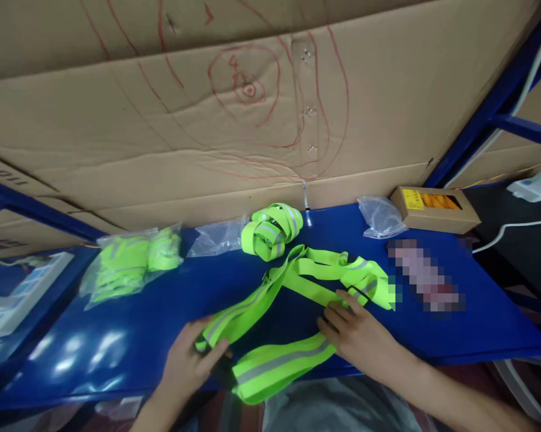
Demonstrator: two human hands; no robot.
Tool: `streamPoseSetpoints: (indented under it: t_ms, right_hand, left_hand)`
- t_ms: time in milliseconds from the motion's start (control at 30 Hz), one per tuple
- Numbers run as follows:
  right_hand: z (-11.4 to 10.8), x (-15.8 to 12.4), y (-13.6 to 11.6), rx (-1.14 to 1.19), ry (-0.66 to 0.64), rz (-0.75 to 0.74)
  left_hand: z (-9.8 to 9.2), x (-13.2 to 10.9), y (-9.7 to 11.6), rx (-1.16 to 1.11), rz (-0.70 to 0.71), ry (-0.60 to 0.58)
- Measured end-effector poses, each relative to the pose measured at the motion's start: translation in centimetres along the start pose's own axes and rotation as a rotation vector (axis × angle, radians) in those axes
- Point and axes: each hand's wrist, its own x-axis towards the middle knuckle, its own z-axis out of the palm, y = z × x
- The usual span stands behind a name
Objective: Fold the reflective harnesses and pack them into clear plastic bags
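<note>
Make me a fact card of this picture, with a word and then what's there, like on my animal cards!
Left hand: holding the loose green straps
Right hand: holding them too, near a black buckle
Stripe: silvery grey
Table: blue
Table's left side: bagged green straps
Table's back: rolled green straps
Table's right side: small box, clear bag, something blurred out
Behind: cardboard with red drawing

A brown cardboard panel [378,108], marked with red concentric rings [249,90], stands behind a glossy blue tabletop [162,324] between blue frame members [477,124], while white light reflections [74,343] appear on the tabletop's left portion and a white cable [530,78] follows the right-hand member.
</note>
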Motion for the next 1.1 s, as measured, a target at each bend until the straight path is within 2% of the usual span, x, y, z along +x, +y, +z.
streamPoseSetpoints:
  t_ms: [67, 133, 200, 267, 400, 467, 533, 633, 733, 800, 900, 1000, 1100]
  right_hand:
    - [0.4, -0.2, -0.4, -0.018, 0.004, -0.006]
    - [0.4, 0.1, -0.6, -0.029, 0.013, 0.001]
    - [0.1, 0.6, -0.4, -0.042, 0.031, -0.021]
    - [-0.1, 1.2, -0.1, -0.027, 0.036, -0.085]
    - [0.0, 2.2, 0.8, 0.043, -0.021, -0.205]
    - [0.1, 2.6, 1.2, 0.046, -0.048, -0.205]
    - [0.1, 3.0, 1.3, 0.040, -0.066, -0.191]
    - [-0.1, 3.7, 1.3, 0.032, -0.098, -0.181]
    - [-0.7, 4.3, 1.4, 0.050, -0.159, -0.191]
    - [-1.5, 4.4, 1.7, 0.101, -0.207, -0.181]
    - [-3.0, 4.8, 2.1, 0.280, -0.244, -0.171]
    - [-3.7, 6.4, 2.4, 0.335, -0.112, -0.184]
    - [-2.8, 9.7, 2.9, 0.164, 0.057, -0.210]
  left_hand:
    - [0.3, -2.6, 0.1, 0.041, 0.086, -0.029]
    - [0.0, -3.6, 0.7, 0.106, 0.163, -0.104]
    - [-0.8, -3.6, 1.5, 0.141, 0.177, -0.213]
    - [-1.8, -3.3, 2.1, 0.124, 0.130, -0.301]
    - [-3.5, -3.1, 3.5, 0.107, 0.107, -0.363]
    - [-4.0, -3.0, 4.8, 0.109, 0.112, -0.337]
    - [-4.0, -2.7, 6.6, 0.114, 0.043, -0.283]
    - [-3.3, -1.6, 9.9, 0.124, -0.073, -0.193]
    - [-2.4, -0.5, 12.2, 0.160, -0.079, -0.156]
    - [-1.9, 0.0, 12.6, 0.185, -0.081, -0.157]
    - [-1.7, 0.2, 12.3, 0.170, -0.070, -0.172]
    - [-1.8, -0.1, 11.8, 0.156, -0.063, -0.162]
    - [-2.0, -0.2, 11.9, 0.163, -0.077, -0.133]
